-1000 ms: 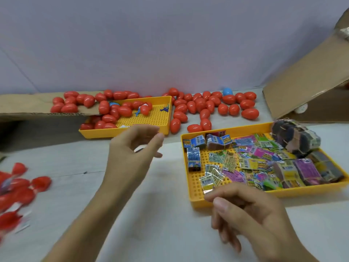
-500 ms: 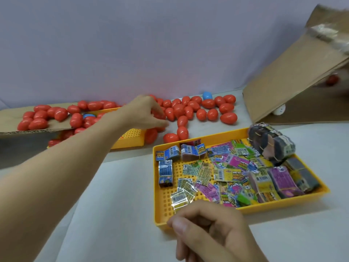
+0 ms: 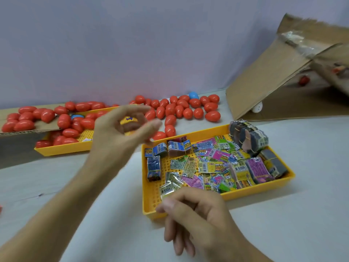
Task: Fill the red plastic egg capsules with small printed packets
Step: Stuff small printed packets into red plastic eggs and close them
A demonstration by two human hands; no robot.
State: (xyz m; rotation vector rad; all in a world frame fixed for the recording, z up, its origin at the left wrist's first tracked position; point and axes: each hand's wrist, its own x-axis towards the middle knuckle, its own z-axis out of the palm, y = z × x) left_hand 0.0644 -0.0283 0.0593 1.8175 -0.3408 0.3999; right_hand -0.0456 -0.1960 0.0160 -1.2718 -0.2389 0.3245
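Observation:
Many red egg capsules lie against the back wall, and more fill the left yellow tray. Small printed packets cover the right yellow tray, with banded bundles at its far corner. My left hand is raised between the two trays, blurred, its fingers curved into a ring. A reddish blur shows inside it, and I cannot tell if it holds a capsule. My right hand hovers at the packet tray's near left corner, fingers loosely curled, with nothing visible in it.
A blue capsule lies among the red ones at the back, and another is in the left tray. A cardboard box with raised flaps stands at the right. A cardboard sheet bearing capsules overlaps the left tray.
My left hand reached out to the red capsules near the left tray, then drew back toward me with its fingers curled. My right hand stayed by the packet tray's near corner.

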